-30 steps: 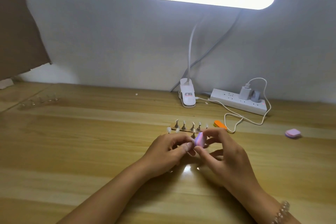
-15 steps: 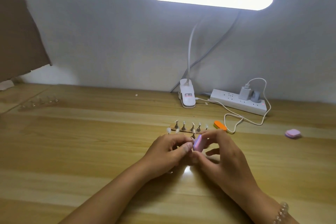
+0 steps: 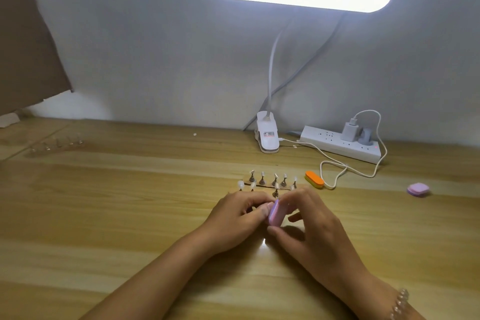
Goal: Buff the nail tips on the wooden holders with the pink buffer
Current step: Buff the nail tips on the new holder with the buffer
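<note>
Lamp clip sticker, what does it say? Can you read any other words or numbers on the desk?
Sticker on the white lamp clip: red and dark print, too small and blurred to read.
Power strip: tiny marks by the sockets, unreadable; a red light, no words.
Pink buffer: no writing shows.
Nothing else shows any readable text.

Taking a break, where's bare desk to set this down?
Bare wood left of your left hand up to the clear holder row, and between your right hand, gripping the pink buffer, and the spare pink block. Crowded ahead: nail stands, orange block, cable.
</note>
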The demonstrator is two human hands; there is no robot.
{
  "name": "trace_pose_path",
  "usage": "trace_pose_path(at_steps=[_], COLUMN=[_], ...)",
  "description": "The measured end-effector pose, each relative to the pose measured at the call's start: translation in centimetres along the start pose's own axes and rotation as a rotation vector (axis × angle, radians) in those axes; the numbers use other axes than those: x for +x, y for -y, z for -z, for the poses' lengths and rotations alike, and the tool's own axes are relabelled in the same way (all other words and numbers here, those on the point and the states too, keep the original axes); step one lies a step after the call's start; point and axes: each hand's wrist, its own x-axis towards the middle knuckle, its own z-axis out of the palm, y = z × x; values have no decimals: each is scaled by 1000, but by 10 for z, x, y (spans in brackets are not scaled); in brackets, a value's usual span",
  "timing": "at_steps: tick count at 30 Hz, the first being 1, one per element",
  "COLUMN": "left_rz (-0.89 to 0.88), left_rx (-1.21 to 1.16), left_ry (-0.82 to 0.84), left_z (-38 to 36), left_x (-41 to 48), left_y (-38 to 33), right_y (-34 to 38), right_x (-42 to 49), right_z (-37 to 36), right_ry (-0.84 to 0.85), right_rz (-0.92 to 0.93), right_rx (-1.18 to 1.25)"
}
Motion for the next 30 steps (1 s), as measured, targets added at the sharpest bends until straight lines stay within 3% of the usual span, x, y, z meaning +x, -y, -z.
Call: trace_pose_path(at_steps=[3,7,11,15,19,23,27,30], left_rz=[1,-10,-1,11,4,12,4,1], left_rx=[9,37,50,73,77,74,51,46], left_ry=[6,8,16,19,14,11,4,10], left_z=[0,0,1,0,0,-1,0,0], left_x=[0,0,0,-1,0,0,0,0], left_y=[1,2,0,3,0,3,1,2], right_y=[-2,0,-3,-1,-4,0,-4,-3], right_x=[2,0,2,0,4,-1,2,1], right_z=[3,-1,1,-1,1,-2,0,-2], right_ry=[-106,-22,-118,-39,-166,-37,-153,-111], right_rz=[-90,-35,-142,-67,-145,-55,-153,-108], right_rx=[29,22,49,38,46,21,30,12])
